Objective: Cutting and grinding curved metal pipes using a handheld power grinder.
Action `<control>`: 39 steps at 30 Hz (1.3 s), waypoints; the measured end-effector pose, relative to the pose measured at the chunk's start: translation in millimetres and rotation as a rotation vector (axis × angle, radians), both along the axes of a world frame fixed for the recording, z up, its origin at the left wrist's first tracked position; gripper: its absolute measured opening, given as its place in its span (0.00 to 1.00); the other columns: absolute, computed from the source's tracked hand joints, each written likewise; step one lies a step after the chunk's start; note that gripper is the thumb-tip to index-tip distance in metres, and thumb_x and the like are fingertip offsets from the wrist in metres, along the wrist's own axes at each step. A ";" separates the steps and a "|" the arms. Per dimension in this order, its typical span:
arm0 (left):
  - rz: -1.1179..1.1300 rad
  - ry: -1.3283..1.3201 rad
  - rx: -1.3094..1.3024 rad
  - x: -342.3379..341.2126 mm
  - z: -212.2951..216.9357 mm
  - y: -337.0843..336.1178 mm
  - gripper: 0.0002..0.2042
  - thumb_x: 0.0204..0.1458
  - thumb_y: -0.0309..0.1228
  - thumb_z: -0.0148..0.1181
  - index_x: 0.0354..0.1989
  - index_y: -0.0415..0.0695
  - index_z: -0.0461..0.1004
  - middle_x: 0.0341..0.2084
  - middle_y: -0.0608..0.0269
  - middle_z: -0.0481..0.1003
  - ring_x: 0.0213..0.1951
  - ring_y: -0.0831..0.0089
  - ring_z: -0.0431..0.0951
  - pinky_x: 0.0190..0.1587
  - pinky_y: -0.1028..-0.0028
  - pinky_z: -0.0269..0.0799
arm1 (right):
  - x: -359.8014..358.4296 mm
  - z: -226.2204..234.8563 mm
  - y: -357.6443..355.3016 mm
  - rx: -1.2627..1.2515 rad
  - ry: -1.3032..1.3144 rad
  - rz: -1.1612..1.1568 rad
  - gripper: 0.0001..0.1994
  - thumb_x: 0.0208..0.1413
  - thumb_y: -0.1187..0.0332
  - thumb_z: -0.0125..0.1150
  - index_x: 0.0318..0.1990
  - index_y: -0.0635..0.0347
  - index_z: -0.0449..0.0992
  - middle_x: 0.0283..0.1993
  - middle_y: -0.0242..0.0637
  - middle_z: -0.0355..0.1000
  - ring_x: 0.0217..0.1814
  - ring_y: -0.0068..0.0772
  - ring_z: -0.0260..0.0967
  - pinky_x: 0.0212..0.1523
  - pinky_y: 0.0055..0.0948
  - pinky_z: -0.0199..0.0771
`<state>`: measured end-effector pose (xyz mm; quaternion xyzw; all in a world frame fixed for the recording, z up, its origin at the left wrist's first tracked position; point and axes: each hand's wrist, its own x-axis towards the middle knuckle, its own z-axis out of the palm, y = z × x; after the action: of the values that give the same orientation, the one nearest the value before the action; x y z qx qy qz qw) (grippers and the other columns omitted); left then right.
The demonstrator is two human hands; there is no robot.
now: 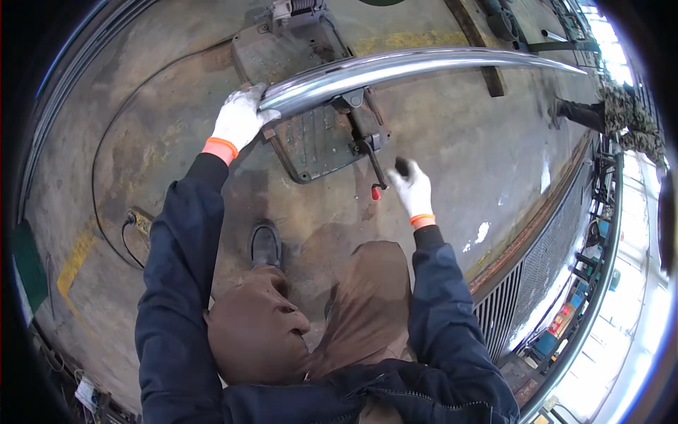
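Note:
A long, shiny steel bar or pipe [395,65] runs across the upper middle, off to the far right. At its near left end my left hand [240,116], in a white glove, is closed around the metal. Beneath that end stands a dark clamp machine [351,100] on a flat base, with a crank handle [373,161] ending in a red knob [376,191]. My right hand [413,187], also gloved, hovers just right of the crank, apart from it. Its thumb and fingers are partly curled and spaced apart, with darkened fingertips and nothing clearly held.
A black cable [106,145] curves over the floor at left to a yellowish socket strip [141,222]. A dark beam [493,79] lies under the bar. Another person's leg [583,113] shows at far right. Along the right runs a metal grating [537,268].

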<state>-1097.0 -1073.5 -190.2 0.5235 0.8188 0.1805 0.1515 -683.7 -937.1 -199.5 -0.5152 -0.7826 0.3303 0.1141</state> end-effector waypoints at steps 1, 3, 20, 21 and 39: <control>-0.001 0.003 -0.011 -2.4 1.3 -1.4 0.33 0.55 0.51 0.64 0.65 0.41 0.70 0.53 0.45 0.77 0.57 0.46 0.74 0.61 0.56 0.68 | 4.2 -5.4 -7.5 0.004 -0.064 0.039 0.26 0.53 0.60 0.74 0.55 0.69 0.78 0.51 0.54 0.80 0.53 0.45 0.81 0.55 0.36 0.78; -0.009 -0.002 0.000 0.0 1.5 5.4 0.33 0.55 0.50 0.64 0.64 0.41 0.70 0.53 0.45 0.77 0.56 0.46 0.74 0.61 0.56 0.68 | 22.4 -30.2 -19.3 -0.134 0.009 -0.020 0.25 0.55 0.60 0.73 0.54 0.70 0.78 0.48 0.50 0.82 0.50 0.42 0.81 0.54 0.33 0.78; 0.012 -0.032 -0.049 5.8 10.0 4.2 0.35 0.55 0.52 0.64 0.65 0.40 0.69 0.58 0.44 0.75 0.60 0.46 0.72 0.64 0.58 0.66 | 35.0 -2.9 3.4 -0.164 -0.149 0.061 0.28 0.50 0.65 0.74 0.59 0.64 0.75 0.44 0.50 0.81 0.46 0.47 0.80 0.50 0.36 0.78; 0.006 -0.022 -0.030 3.7 10.0 3.4 0.34 0.54 0.51 0.64 0.65 0.41 0.70 0.56 0.45 0.76 0.58 0.46 0.72 0.63 0.57 0.66 | 43.0 -13.4 11.0 -0.033 -0.142 0.064 0.27 0.50 0.65 0.74 0.58 0.63 0.75 0.44 0.51 0.81 0.47 0.49 0.80 0.50 0.38 0.78; 0.025 -0.083 -0.052 7.1 16.0 9.8 0.37 0.52 0.51 0.65 0.66 0.39 0.68 0.58 0.42 0.74 0.60 0.45 0.72 0.65 0.56 0.65 | 49.0 -17.8 8.2 -0.098 -0.111 0.024 0.13 0.57 0.66 0.64 0.45 0.66 0.80 0.36 0.54 0.80 0.36 0.53 0.80 0.40 0.43 0.79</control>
<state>-1090.0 -1063.7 -174.2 0.5011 0.8227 0.1828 0.1966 -634.8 -928.9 -217.4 -0.5281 -0.7768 0.3405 0.0412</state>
